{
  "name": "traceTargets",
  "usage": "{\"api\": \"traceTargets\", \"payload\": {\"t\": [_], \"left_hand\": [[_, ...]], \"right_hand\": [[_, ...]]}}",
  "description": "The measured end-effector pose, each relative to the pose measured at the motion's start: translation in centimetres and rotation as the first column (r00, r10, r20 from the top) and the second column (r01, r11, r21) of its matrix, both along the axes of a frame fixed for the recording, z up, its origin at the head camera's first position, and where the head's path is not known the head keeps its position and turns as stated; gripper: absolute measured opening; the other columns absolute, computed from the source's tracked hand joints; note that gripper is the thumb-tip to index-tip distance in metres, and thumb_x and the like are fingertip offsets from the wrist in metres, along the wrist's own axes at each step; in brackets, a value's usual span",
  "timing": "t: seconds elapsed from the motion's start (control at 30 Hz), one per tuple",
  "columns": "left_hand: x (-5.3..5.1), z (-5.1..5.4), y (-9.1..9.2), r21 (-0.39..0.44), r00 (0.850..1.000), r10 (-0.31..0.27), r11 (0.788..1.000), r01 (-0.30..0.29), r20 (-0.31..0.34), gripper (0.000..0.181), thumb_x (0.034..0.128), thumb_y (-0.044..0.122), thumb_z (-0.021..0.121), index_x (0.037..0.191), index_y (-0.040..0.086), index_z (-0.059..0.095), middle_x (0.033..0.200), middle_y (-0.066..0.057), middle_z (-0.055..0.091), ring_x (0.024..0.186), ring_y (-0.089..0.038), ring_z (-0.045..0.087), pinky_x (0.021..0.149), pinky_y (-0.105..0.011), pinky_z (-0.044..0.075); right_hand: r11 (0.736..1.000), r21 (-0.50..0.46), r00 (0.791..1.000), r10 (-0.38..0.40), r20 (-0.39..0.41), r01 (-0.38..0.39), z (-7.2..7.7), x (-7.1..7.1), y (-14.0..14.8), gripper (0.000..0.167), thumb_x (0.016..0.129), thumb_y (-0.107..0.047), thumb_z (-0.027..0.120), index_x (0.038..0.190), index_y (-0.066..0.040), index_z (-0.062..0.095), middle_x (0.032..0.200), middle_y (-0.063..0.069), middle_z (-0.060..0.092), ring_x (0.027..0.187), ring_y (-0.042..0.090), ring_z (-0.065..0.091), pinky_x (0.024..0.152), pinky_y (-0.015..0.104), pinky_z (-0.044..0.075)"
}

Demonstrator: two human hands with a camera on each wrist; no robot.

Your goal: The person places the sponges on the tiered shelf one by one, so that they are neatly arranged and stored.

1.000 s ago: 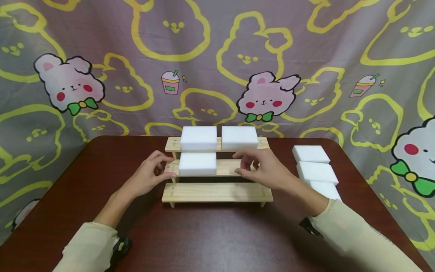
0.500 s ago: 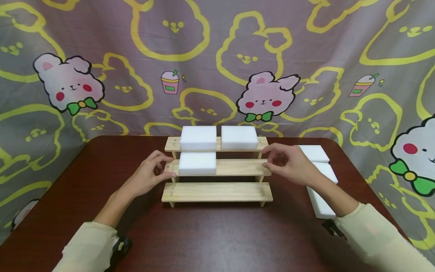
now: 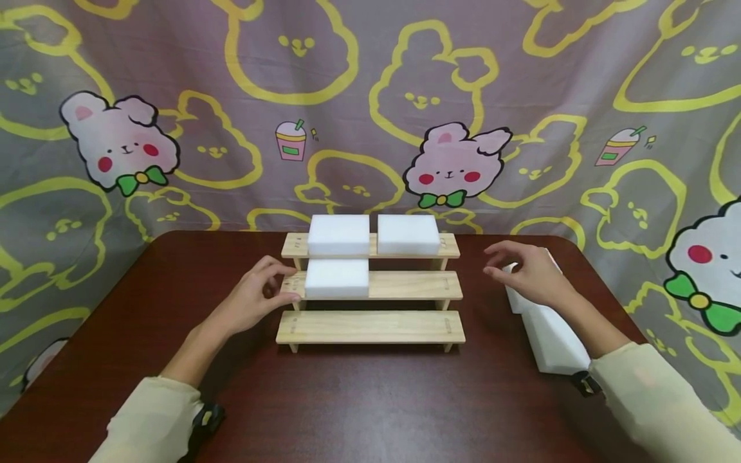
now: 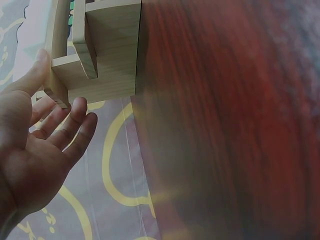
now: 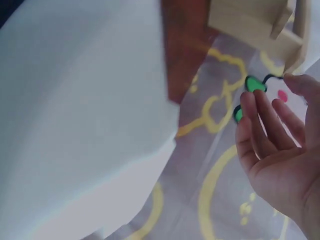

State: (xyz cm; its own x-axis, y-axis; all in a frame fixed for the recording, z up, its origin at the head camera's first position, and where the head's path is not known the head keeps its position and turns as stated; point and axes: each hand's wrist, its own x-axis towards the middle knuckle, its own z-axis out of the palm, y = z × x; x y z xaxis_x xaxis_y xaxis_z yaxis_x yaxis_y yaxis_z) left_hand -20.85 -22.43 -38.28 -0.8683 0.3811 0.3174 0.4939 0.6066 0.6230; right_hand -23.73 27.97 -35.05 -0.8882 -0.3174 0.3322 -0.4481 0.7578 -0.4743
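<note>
A three-step wooden stand (image 3: 370, 326) is at the centre of the head view. On its top step sit two white foam blocks, a left one (image 3: 338, 233) and a right one (image 3: 408, 233); a third foam block (image 3: 337, 278) lies at the left of the middle step. My left hand (image 3: 249, 297) holds the left end of the middle step between thumb and index finger; its other fingers hang loose in the left wrist view. Loosely curved and holding nothing, my right hand (image 3: 529, 276) hovers above more white foam blocks (image 3: 552, 341) at the right, partly hiding them.
The dark red-brown table (image 3: 370, 405) carries everything. Behind it hangs a grey curtain (image 3: 347, 116) with yellow outlines and rabbit prints. In the right wrist view, a white foam block (image 5: 90, 120) looms large at the left.
My right hand has moved from above the right part of the middle step rightward to the loose foam blocks. My left hand and the blocks on the stand have stayed put.
</note>
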Motion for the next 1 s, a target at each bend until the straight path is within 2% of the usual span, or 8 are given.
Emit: {"api": "traceTargets", "payload": {"t": [0.1,0.23,0.33,0.47,0.6,0.8,1.0], "left_hand": [[0.0,0.0,0.0,0.002,1.000,-0.002,1.000,0.002,-0.002,0.040,0.0904,0.009,0.082,0.125,-0.006,0.067,0.108,-0.010,0.054,0.076,-0.020,0.051,0.067,-0.026,0.047],[0.0,0.0,0.1,0.003,1.000,-0.002,1.000,0.002,-0.002,0.040,0.0903,0.009,0.082,0.125,-0.006,0.067,0.108,-0.010,0.054,0.076,-0.017,0.051,0.068,-0.026,0.047],[0.0,0.0,0.1,-0.005,1.000,0.003,1.000,-0.003,0.006,0.041,0.0907,0.010,0.081,0.125,-0.006,0.067,0.109,-0.010,0.054,0.077,-0.017,0.050,0.068,-0.026,0.047],[0.0,0.0,0.1,-0.013,1.000,0.003,1.000,-0.003,0.010,0.041,0.0910,0.011,0.081,0.126,-0.005,0.067,0.109,-0.009,0.054,0.077,-0.017,0.051,0.068,-0.026,0.047],[0.0,0.0,0.0,-0.013,1.000,0.001,1.000,-0.001,0.006,0.041,0.0912,0.012,0.081,0.126,-0.004,0.067,0.109,-0.009,0.054,0.077,-0.018,0.051,0.068,-0.027,0.047],[0.0,0.1,-0.1,-0.018,1.000,0.006,1.000,-0.006,0.010,0.041,0.0919,0.013,0.081,0.127,-0.004,0.067,0.109,-0.008,0.053,0.077,-0.016,0.050,0.068,-0.027,0.047],[0.0,0.2,-0.1,-0.017,1.000,0.006,1.000,-0.006,0.011,0.041,0.0920,0.013,0.081,0.127,-0.004,0.067,0.109,-0.009,0.053,0.076,-0.015,0.050,0.067,-0.026,0.047]], "right_hand": [[0.998,0.003,0.998,-0.058,0.030,0.058,-0.3,-0.4,1.2,0.027,0.092,-0.012,0.079,0.116,-0.002,0.072,0.097,0.010,0.078,0.086,0.026,0.073,0.072,0.028,0.056],[0.995,0.003,0.992,-0.103,0.067,0.104,-0.7,-1.1,2.8,0.031,0.094,-0.012,0.077,0.120,0.003,0.070,0.108,0.022,0.075,0.098,0.038,0.073,0.080,0.045,0.060],[0.990,0.036,0.986,-0.142,0.088,0.140,-1.1,-1.6,4.0,0.037,0.096,-0.015,0.075,0.125,0.006,0.067,0.119,0.029,0.069,0.110,0.047,0.067,0.087,0.059,0.055],[0.974,0.101,0.968,-0.214,0.130,0.202,-1.6,-2.3,5.7,0.048,0.099,-0.023,0.071,0.132,0.009,0.060,0.132,0.036,0.060,0.121,0.055,0.056,0.093,0.067,0.047],[0.958,0.145,0.944,-0.274,0.185,0.249,-1.8,-2.9,6.7,0.059,0.100,-0.026,0.068,0.140,0.013,0.049,0.138,0.041,0.050,0.126,0.059,0.047,0.096,0.070,0.042],[0.941,0.185,0.907,-0.325,0.268,0.283,-1.7,-3.5,7.1,0.068,0.101,-0.031,0.067,0.144,0.015,0.041,0.136,0.045,0.047,0.123,0.060,0.048,0.094,0.067,0.044],[0.942,0.188,0.905,-0.323,0.276,0.278,-1.7,-4.1,7.1,0.064,0.101,-0.032,0.066,0.141,0.013,0.045,0.132,0.042,0.052,0.117,0.057,0.054,0.089,0.063,0.048]]}}
